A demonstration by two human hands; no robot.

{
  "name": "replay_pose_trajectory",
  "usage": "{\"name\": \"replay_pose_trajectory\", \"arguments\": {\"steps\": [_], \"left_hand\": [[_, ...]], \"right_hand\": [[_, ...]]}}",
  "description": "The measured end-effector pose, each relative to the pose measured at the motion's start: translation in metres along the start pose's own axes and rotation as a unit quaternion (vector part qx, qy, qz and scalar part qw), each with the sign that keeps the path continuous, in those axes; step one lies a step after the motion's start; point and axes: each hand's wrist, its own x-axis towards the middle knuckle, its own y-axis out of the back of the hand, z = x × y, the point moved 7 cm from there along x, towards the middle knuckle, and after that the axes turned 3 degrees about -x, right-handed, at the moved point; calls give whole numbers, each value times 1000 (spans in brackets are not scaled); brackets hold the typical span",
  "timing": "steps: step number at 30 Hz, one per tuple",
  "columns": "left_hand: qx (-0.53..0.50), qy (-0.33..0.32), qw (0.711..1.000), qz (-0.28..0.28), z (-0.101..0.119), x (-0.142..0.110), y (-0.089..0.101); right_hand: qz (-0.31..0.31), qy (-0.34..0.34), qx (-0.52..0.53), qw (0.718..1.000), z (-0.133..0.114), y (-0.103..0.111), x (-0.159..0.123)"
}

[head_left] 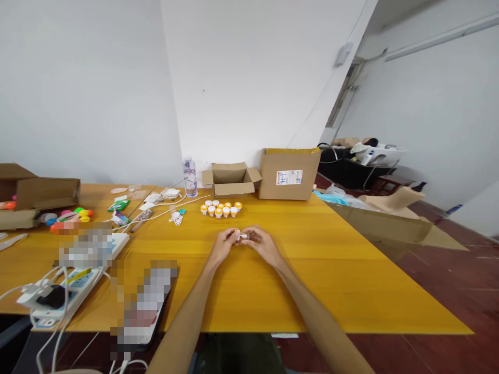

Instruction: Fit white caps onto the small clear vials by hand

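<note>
My left hand [225,246] and my right hand [262,243] meet just above the middle of the yellow table. Between their fingertips is a small container [243,236], white with a bit of orange at its left end. It looks turned on its side, and both hands are closed on it. Fingers cover much of it, so its exact shape is hard to make out. Beyond the hands, several similar small jars [219,212] with white and orange lids stand upright in a tight group.
Behind the jars are an open cardboard box [233,188], a larger closed carton [288,174] and a clear bottle [190,177]. Power strips [83,280] with cables and a blurred-out tablet-like device [146,304] lie at left. The wooden table [351,280] ends on the right.
</note>
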Motion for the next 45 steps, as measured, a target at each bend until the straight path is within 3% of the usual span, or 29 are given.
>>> {"name": "replay_pose_trajectory", "arguments": {"steps": [37, 45], "left_hand": [[-3, 0, 1000, -5, -1, 1, -1], [8, 2, 1000, -1, 0, 0, 1]], "right_hand": [[-19, -45, 21, 999, 7, -2, 0], [-5, 0, -11, 1000, -2, 1, 0]]}}
